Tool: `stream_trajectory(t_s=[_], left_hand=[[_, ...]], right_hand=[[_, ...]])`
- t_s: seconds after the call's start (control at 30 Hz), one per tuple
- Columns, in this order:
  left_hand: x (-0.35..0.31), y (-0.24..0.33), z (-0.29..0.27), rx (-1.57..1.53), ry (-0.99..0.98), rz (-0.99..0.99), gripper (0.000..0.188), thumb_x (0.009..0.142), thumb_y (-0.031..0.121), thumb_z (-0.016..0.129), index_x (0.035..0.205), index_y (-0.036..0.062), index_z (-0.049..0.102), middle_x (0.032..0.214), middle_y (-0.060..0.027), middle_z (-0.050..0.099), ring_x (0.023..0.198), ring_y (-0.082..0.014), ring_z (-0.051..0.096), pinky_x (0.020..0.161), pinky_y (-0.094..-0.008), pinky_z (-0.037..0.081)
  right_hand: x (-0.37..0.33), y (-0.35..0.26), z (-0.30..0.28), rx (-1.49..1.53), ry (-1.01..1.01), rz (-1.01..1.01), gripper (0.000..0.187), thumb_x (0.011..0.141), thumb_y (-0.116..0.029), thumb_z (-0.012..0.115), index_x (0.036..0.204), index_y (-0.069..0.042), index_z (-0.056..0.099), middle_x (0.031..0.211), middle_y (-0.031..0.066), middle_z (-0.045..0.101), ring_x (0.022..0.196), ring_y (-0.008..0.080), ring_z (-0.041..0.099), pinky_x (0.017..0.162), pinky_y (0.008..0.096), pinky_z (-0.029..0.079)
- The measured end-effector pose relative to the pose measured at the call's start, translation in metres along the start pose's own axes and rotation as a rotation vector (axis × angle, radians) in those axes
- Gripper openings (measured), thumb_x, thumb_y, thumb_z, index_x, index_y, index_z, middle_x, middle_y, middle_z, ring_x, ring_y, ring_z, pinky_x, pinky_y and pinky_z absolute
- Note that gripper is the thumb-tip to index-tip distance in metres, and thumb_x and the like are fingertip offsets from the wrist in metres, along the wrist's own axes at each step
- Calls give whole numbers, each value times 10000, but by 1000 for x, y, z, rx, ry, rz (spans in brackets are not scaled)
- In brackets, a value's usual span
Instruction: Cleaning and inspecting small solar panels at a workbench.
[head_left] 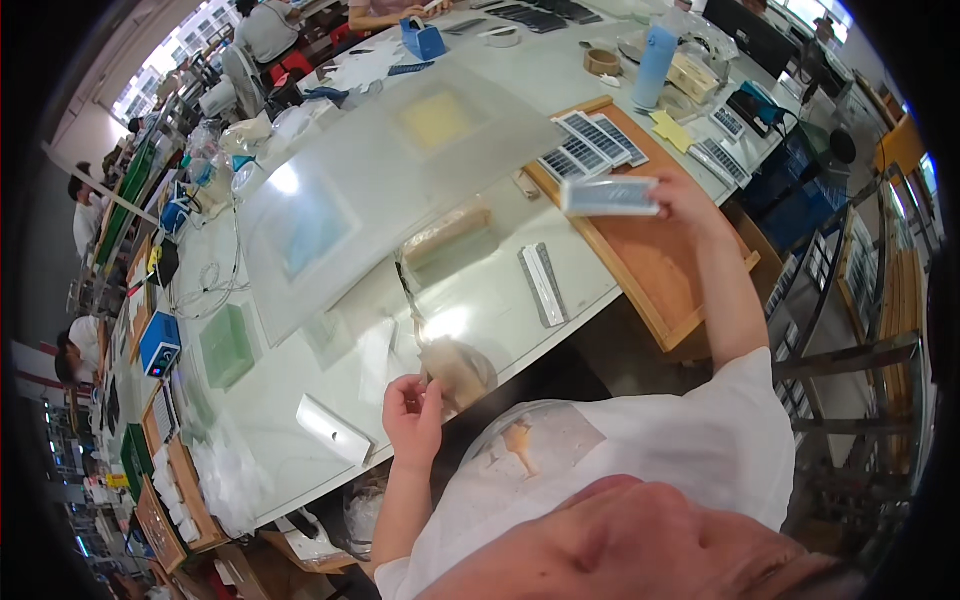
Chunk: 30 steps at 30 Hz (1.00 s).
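No words, numbers, labels or signs can be read in this view.

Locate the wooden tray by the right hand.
In the head view, the wooden tray lies on the right, jutting past the table, with striped panels on its far end.

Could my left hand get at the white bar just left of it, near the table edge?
Likely yes: the left hand is close, with nothing visible between it and the white bar, though I can't tell whether its grip already holds something.
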<state>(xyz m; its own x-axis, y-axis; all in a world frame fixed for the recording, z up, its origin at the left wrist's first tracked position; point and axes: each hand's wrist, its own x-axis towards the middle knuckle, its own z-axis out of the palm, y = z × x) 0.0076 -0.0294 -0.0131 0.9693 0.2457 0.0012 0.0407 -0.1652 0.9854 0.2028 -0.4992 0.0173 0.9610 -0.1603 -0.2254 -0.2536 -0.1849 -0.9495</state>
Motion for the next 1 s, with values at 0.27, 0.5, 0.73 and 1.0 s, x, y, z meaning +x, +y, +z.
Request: stream_trajectory(t_s=[0.27,0.5,0.73,1.0], left_hand=[[-1,-18,1,183,17,152,165,808,42,666,952,59,587,882,-34,579,701,-91,545,532,-202,418],[-6,-22,-9,352,86,160,157,802,103,682,931,48,611,850,-79,603,717,-178,573,597,-277,450],[22,-28,-42,631,170,281,178,795,130,666,947,48,625,887,-128,628,794,-277,609,720,-365,495],[60,-24,-67,1066,-9,181,154,860,152,565,912,36,652,896,-144,639,859,-339,601,753,-420,487]], right_hand=[[157,76,-59,266,345,14,250,870,-166,624,1057,-2,594,656,94,581,548,179,569,459,319,441],[63,-2,104,-751,376,-644,325,862,-300,622,1048,-35,609,1025,152,625,939,334,609,792,411,496],[-11,-7,250,-1085,-134,-1149,199,760,-159,671,925,-72,603,972,84,599,912,285,596,723,369,498],[0,-34,250,-618,-217,-1019,149,801,-96,641,949,-87,638,882,70,610,807,243,610,686,322,485]])
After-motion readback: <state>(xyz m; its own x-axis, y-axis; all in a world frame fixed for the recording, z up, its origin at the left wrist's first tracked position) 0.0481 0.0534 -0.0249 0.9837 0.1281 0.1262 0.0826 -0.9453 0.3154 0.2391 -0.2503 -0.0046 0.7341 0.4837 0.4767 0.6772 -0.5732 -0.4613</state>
